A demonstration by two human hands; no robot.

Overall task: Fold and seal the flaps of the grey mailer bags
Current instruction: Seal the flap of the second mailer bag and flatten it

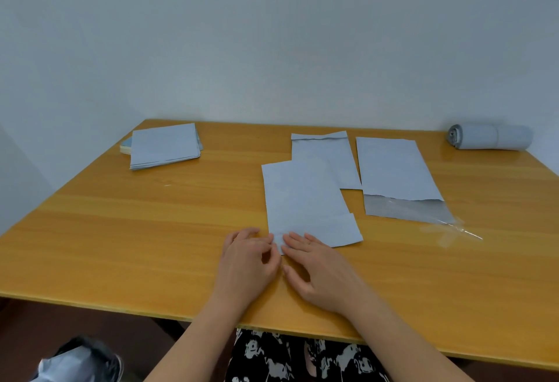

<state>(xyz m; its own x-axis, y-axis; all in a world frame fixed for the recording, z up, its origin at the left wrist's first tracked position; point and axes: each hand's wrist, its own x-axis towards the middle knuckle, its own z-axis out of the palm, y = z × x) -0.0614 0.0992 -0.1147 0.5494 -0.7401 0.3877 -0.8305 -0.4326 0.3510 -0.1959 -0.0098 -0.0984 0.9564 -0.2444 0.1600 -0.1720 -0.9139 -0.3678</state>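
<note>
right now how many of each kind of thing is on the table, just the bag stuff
loose flat bags: 3, the near bag under both hands, the middle bag, the right bag with its flap open
stack of bags: 1
roll of bags: 1
clear peeled strip: 1
total: 6

Hands [287, 263] on mailer bag [305, 200] — flap folded
</note>
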